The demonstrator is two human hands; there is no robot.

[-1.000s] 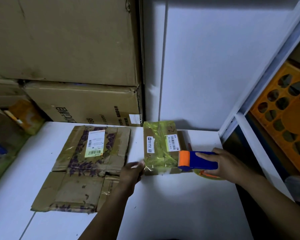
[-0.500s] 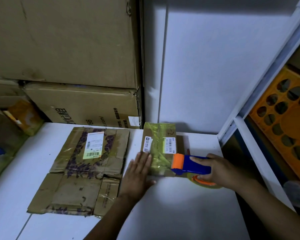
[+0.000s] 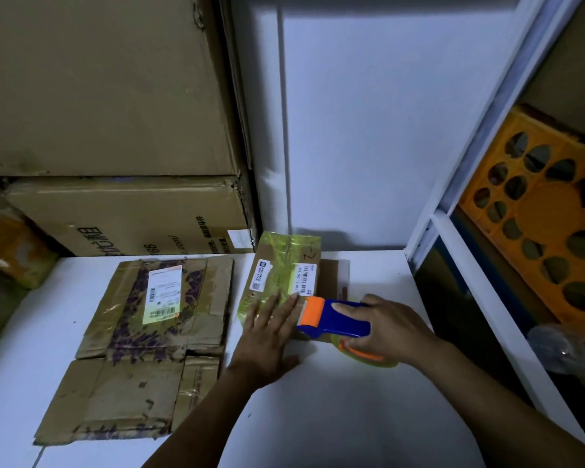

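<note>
A small cardboard parcel (image 3: 286,265) wrapped in yellowish tape, with white barcode labels, lies on the white table (image 3: 335,417) near the wall. My left hand (image 3: 267,339) lies flat with straight fingers on the parcel's near end, pressing the tape down. My right hand (image 3: 392,327) grips a blue tape dispenser (image 3: 335,319) with an orange head, its head resting on the parcel's near right corner. The tape roll (image 3: 365,354) shows under my right hand.
A flattened cardboard box (image 3: 142,339) with a shipping label lies to the left on the table. Large stacked cartons (image 3: 115,130) stand behind it. A white wall closes the back; a white shelf frame (image 3: 460,275) and an orange perforated crate (image 3: 547,224) are at right.
My left hand went from pinching the parcel's near edge to lying flat on it, fingers sliding further up. The dispenser moved slightly left along the parcel.
</note>
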